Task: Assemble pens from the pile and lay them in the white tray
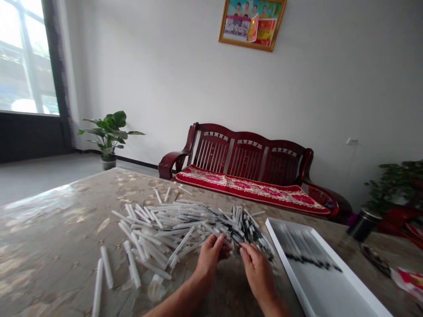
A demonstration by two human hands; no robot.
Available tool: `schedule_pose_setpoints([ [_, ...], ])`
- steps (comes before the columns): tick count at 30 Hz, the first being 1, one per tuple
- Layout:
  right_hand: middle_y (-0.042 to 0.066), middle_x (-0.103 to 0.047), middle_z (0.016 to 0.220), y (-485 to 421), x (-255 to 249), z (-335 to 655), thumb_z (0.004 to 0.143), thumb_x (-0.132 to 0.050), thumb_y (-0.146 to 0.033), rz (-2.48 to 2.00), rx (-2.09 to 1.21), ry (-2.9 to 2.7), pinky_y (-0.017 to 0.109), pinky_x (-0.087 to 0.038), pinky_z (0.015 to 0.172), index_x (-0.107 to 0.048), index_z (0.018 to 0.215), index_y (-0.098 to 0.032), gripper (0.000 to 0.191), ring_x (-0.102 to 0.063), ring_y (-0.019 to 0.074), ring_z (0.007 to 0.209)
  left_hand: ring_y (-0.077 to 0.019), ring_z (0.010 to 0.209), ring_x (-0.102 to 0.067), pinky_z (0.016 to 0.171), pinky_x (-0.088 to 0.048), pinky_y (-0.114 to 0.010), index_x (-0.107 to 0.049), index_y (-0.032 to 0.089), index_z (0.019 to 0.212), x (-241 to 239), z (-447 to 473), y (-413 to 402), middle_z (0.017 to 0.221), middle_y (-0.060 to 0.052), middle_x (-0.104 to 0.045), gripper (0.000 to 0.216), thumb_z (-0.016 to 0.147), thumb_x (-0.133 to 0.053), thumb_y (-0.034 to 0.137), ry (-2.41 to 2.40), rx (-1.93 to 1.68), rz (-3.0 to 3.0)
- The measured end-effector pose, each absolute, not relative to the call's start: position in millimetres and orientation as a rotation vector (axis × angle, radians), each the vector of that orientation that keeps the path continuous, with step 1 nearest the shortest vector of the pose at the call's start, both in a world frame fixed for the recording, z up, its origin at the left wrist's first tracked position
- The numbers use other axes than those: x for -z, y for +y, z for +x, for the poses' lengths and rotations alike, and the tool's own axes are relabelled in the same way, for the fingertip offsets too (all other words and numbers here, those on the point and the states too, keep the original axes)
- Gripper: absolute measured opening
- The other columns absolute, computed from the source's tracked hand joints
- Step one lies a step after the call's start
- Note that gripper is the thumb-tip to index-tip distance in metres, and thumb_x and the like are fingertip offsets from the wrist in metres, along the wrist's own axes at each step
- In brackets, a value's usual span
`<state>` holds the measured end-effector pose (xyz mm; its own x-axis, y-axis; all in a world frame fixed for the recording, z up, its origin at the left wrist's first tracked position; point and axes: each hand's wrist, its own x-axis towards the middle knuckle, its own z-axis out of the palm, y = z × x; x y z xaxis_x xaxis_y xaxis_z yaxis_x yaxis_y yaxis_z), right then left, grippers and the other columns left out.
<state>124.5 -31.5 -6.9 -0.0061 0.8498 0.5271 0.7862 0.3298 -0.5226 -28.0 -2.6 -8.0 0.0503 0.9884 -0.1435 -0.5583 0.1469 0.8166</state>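
My left hand [213, 255] is closed in a pinch at the near edge of a heap of white pen barrels [155, 246]; a pale pen barrel seems to lie in its fingers, partly hidden. To its right, my right hand [258, 268] pinches a thin dark pen piece [240, 245] between thumb and forefinger. The two hands are a short way apart. Black pen parts [249, 226] are mixed into the heap's right side. A shallow white box [291, 277] stands to the right, with a row of clear pens with black ends [306, 246] inside.
The patterned tabletop [59, 237] bears several loose barrels [106, 266] at the left and a small clear plastic piece [157, 288]. A dark canister [363, 224], cable [375, 259] and red packet [410, 281] are at the right. Behind stands a wooden bench [247, 158].
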Motion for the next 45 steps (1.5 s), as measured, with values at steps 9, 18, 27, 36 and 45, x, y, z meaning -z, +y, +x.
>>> schedule_pose_setpoints([
  [9, 0.005, -0.071, 0.090, -40, 7, 126, 0.096, -0.042, -0.033, -1.434, -0.064, -1.834, 0.028, -0.052, 0.075, -0.072, 0.099, -0.024, 0.031, -0.069, 0.0199, 0.085, -0.0141, 0.062, -0.072, 0.058, -0.059, -0.023, -0.059, 0.014, 0.087, -7, -35, -2, 0.076, -0.008, -0.074, 0.005, 0.091, -0.060, 0.016, 0.754, -1.372, 0.295],
  [18, 0.005, -0.070, 0.087, -37, 12, 127, 0.095, -0.043, -0.030, -1.405, -0.046, -1.806, 0.026, -0.051, 0.073, -0.072, 0.097, -0.022, 0.029, -0.068, 0.0188, 0.082, -0.0137, 0.062, -0.072, 0.059, -0.060, -0.023, -0.059, 0.015, 0.089, -5, -36, -2, 0.077, -0.007, -0.075, 0.003, 0.090, -0.061, 0.015, 0.747, -1.357, 0.284],
  [27, 0.006, -0.067, 0.087, -40, 8, 131, 0.095, -0.045, -0.025, -1.417, 0.154, -1.907, 0.030, -0.050, 0.074, -0.070, 0.099, -0.022, 0.026, -0.065, 0.0198, 0.082, -0.0149, 0.062, -0.069, 0.057, -0.056, -0.024, -0.064, 0.017, 0.078, 3, -33, -3, 0.074, -0.002, -0.074, 0.045, 0.057, -0.086, 0.049, 0.786, -1.348, 0.572],
  [36, 0.009, -0.061, 0.120, -42, 6, 121, 0.097, -0.042, -0.032, -1.215, 0.018, -1.790, 0.038, -0.049, 0.096, -0.052, 0.132, -0.024, 0.037, -0.058, 0.0222, 0.113, -0.0125, 0.062, -0.064, 0.063, -0.052, -0.024, -0.069, 0.015, 0.073, -2, -23, -23, 0.065, 0.001, -0.068, 0.043, 0.048, -0.091, 0.043, 0.711, -1.143, 0.642],
  [45, 0.009, -0.047, 0.148, -40, 5, 94, 0.097, -0.020, -0.061, -1.134, -0.434, -1.518, 0.036, -0.046, 0.103, -0.039, 0.145, -0.023, 0.064, -0.044, 0.0222, 0.136, -0.0135, 0.059, -0.066, 0.059, -0.053, -0.022, -0.067, 0.015, 0.073, 3, -23, -26, 0.064, 0.000, -0.070, 0.035, 0.053, -0.091, 0.031, 0.670, -1.045, 0.593],
])
